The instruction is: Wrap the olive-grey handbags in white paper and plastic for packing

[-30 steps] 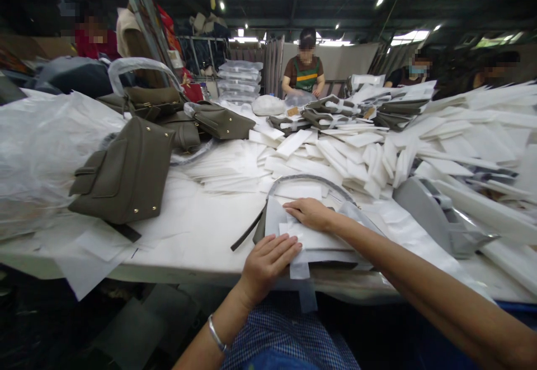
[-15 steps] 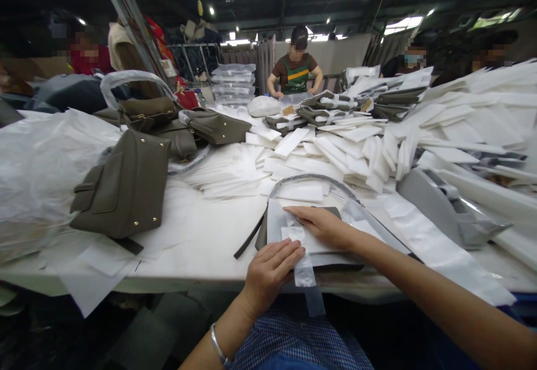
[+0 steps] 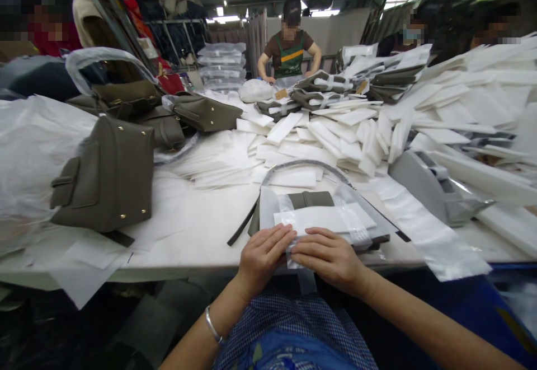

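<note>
Head view: your two hands press flat on a wrapped olive bag at the table's near edge.

Your left hand (image 3: 263, 257) lies palm down, fingers straight and together, on the crinkled clear film strip (image 3: 298, 249) at 6 o'clock of the flat olive bag (image 3: 312, 199) — nothing is pinched. Your right hand (image 3: 331, 258) sits just beside it, fingers spread flat on the same film, touching, not gripping. A smooth white paper sheet (image 3: 325, 218) covers the bag, whose grey curved handle (image 3: 302, 165) arcs at 12 o'clock. At 9 o'clock stands a pebbled olive handbag (image 3: 104, 177) with brass studs; at 1 o'clock lie folded white sheets (image 3: 348, 135) — a loose heap.
</note>
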Demonstrator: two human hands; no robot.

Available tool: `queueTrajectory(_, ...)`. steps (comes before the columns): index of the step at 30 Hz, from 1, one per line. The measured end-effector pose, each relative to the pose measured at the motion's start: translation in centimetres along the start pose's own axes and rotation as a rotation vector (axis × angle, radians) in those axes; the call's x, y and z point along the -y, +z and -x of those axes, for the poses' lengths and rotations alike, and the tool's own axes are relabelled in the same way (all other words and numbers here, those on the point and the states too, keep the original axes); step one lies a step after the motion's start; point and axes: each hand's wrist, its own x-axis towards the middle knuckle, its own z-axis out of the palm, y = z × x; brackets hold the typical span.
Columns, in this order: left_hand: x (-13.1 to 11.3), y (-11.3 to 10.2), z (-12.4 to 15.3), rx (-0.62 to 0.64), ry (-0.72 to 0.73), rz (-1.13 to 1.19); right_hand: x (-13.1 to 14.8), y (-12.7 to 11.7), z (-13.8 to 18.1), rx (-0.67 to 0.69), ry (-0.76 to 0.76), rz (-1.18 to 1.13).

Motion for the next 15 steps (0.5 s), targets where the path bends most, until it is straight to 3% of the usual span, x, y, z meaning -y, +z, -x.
queueTrajectory(7,-0.1,0.0,0.1,0.019,-0.014,-0.037,2.0,0.6,-0.6,-0.059,0.040,-0.087)
queueTrajectory(15,0.0,-0.4,-0.3,0.086,-0.044,0.041,1.2,0.2,1.2,-0.026,-0.026,-0.007)
